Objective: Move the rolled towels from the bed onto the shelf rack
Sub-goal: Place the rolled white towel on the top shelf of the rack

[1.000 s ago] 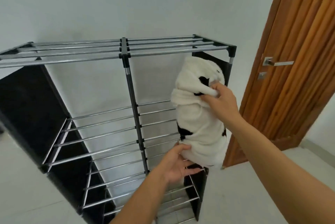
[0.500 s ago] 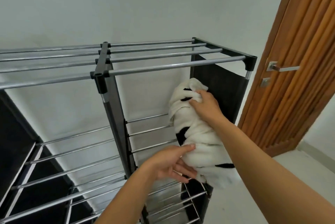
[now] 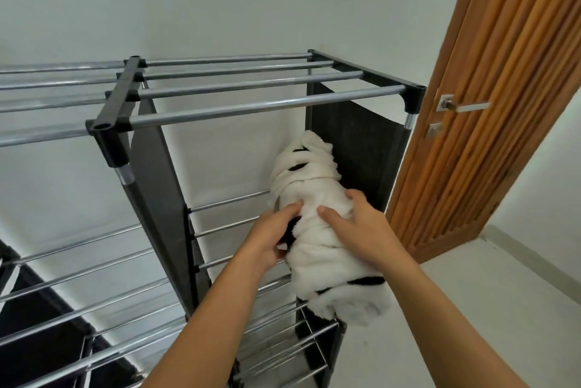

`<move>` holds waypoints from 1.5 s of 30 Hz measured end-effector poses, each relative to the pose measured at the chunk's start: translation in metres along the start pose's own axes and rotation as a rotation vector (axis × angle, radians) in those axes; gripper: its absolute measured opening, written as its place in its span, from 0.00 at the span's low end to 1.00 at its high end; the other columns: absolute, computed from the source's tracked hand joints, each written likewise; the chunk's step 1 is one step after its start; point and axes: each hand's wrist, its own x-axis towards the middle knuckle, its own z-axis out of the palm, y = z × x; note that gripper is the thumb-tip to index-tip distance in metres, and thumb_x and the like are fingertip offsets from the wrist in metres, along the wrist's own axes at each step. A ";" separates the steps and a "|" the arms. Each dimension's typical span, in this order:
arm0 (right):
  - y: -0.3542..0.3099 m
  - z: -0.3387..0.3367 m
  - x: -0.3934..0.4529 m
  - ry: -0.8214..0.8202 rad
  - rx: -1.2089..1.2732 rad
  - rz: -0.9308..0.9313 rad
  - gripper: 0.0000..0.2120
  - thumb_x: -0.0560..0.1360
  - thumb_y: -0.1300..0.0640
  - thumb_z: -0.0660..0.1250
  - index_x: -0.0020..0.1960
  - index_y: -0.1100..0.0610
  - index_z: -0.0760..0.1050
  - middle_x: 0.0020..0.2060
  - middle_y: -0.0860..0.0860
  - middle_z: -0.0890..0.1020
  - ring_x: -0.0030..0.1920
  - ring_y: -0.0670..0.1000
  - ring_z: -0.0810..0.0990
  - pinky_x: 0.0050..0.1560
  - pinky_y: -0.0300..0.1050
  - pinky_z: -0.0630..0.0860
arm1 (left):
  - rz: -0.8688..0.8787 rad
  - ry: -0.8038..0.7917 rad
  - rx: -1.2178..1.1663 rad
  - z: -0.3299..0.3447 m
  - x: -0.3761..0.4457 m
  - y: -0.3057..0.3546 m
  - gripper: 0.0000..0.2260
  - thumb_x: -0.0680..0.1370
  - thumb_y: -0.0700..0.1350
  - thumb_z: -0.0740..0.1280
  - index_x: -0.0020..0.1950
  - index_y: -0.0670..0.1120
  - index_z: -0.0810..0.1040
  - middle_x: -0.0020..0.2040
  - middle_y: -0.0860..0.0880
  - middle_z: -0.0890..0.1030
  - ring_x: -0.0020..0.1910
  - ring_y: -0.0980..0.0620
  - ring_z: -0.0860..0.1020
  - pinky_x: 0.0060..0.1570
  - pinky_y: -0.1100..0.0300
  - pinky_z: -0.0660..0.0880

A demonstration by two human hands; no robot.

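A rolled white towel with black patches (image 3: 317,192) lies lengthways on the second tier of the metal shelf rack (image 3: 261,106), in its right-hand bay, against the dark fabric side panel. Its near end sticks out past the front bar. My left hand (image 3: 270,236) grips the towel's left side near the middle. My right hand (image 3: 355,227) presses flat on top of the roll with fingers spread. The bed is out of view.
A wooden slatted door (image 3: 503,104) with a metal handle (image 3: 462,106) stands just right of the rack. A white wall is behind it and a pale tiled floor (image 3: 471,293) lies below. The rack's left bay (image 3: 78,262) shows bare bars.
The towel has gone from upright in front of the rack to lying along the second tier. My right hand slid from its top end down to its middle. The view has moved closer.
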 end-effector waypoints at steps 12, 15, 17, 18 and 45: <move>-0.023 -0.002 0.028 0.188 0.048 -0.160 0.25 0.75 0.51 0.67 0.70 0.54 0.67 0.65 0.52 0.74 0.63 0.51 0.73 0.60 0.41 0.68 | 0.068 -0.074 -0.416 -0.002 0.010 0.020 0.17 0.73 0.44 0.70 0.61 0.42 0.79 0.52 0.42 0.84 0.44 0.45 0.82 0.35 0.57 0.81; -0.016 0.012 0.028 0.231 -0.017 -0.162 0.23 0.76 0.49 0.65 0.69 0.55 0.69 0.66 0.53 0.74 0.63 0.50 0.73 0.60 0.37 0.65 | 0.119 -0.068 -0.306 -0.001 0.016 0.010 0.18 0.75 0.42 0.69 0.64 0.43 0.77 0.57 0.41 0.83 0.49 0.44 0.83 0.39 0.55 0.81; -0.012 0.021 0.022 0.274 -0.051 -0.189 0.23 0.77 0.49 0.64 0.69 0.56 0.69 0.66 0.51 0.73 0.64 0.49 0.72 0.59 0.34 0.63 | 0.146 -0.031 -0.246 -0.004 0.021 0.001 0.16 0.76 0.42 0.67 0.65 0.45 0.76 0.56 0.41 0.83 0.50 0.44 0.83 0.40 0.53 0.81; -0.010 0.025 0.017 0.297 -0.055 -0.204 0.22 0.77 0.50 0.64 0.69 0.56 0.69 0.66 0.51 0.73 0.63 0.48 0.72 0.58 0.33 0.62 | 0.154 -0.011 -0.237 -0.006 0.023 -0.002 0.17 0.77 0.42 0.67 0.65 0.44 0.76 0.56 0.41 0.83 0.51 0.43 0.83 0.42 0.52 0.81; 0.170 -0.092 -0.408 0.747 -0.080 0.675 0.11 0.77 0.50 0.64 0.43 0.56 0.78 0.37 0.50 0.82 0.40 0.51 0.80 0.42 0.42 0.72 | 0.784 -1.187 1.429 0.237 -0.216 -0.167 0.16 0.77 0.52 0.67 0.62 0.47 0.77 0.55 0.46 0.82 0.51 0.49 0.79 0.51 0.61 0.72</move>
